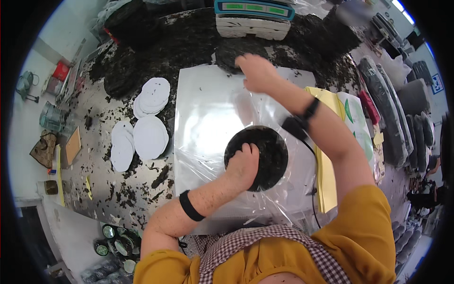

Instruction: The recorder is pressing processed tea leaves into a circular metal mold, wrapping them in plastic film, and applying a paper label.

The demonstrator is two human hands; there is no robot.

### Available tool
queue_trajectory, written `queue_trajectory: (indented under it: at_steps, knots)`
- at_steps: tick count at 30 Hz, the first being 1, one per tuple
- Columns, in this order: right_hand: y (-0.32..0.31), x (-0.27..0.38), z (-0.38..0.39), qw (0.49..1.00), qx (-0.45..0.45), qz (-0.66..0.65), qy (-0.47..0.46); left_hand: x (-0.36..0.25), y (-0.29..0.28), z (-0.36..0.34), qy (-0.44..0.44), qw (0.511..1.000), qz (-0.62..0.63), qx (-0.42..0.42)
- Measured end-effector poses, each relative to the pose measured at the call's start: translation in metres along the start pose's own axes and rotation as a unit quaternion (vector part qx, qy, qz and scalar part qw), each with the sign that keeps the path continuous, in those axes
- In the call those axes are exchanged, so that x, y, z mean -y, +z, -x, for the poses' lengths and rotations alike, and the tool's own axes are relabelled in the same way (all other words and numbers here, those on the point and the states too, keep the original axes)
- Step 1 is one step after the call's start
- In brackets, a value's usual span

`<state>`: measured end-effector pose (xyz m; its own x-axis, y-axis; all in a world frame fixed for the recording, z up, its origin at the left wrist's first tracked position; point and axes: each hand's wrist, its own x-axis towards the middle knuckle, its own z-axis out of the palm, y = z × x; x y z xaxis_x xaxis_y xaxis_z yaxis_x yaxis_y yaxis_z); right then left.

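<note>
My left hand point(243, 165) rests with curled fingers on a round black disc of flaky, leaf-like material point(272, 163). Whatever lies under its fingertips is hidden. The disc sits on clear plastic film point(203, 165) over a shiny pale sheet point(198, 94). My right hand point(257, 73) reaches to the far edge of that sheet, its thumb apart from its bent fingers. Beside its fingertips lies a dark round clump point(231, 54) of the same material, in front of a blue-topped scale point(253, 23).
White paper discs point(150, 137) lie in stacks on the left. Dark flakes point(125, 194) litter the table. A black device with a cord point(294, 128) and a yellow paper stack point(326, 175) are on the right. Larger dark heaps point(326, 40) stand at the back.
</note>
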<state>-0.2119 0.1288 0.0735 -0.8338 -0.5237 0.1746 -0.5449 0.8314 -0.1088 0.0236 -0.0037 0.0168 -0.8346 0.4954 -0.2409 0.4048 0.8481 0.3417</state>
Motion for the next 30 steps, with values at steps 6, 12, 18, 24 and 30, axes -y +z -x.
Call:
queue_trajectory:
  at_steps: [6,12,18,24,30]
  knots:
    - [0.113,-0.093,-0.083,0.986,0.051,0.154,0.045,-0.010,0.012,-0.005,-0.013,0.998,-0.041,-0.048]
    - [0.023,-0.078,-0.033,0.967,-0.221,0.076,-0.101,0.017,-0.059,0.003,0.104,0.959,0.075,-0.252]
    - [-0.122,0.055,0.162,0.967,-0.192,-0.045,-0.159,0.115,-0.030,-0.030,0.024,0.749,0.649,-0.132]
    - [-0.045,0.092,0.279,0.994,0.008,0.001,-0.112,0.041,-0.089,0.026,0.140,0.893,0.327,-0.278]
    - [-0.038,0.044,0.242,0.958,0.074,-0.240,-0.140,-0.005,-0.074,0.017,0.090,0.991,-0.059,-0.078]
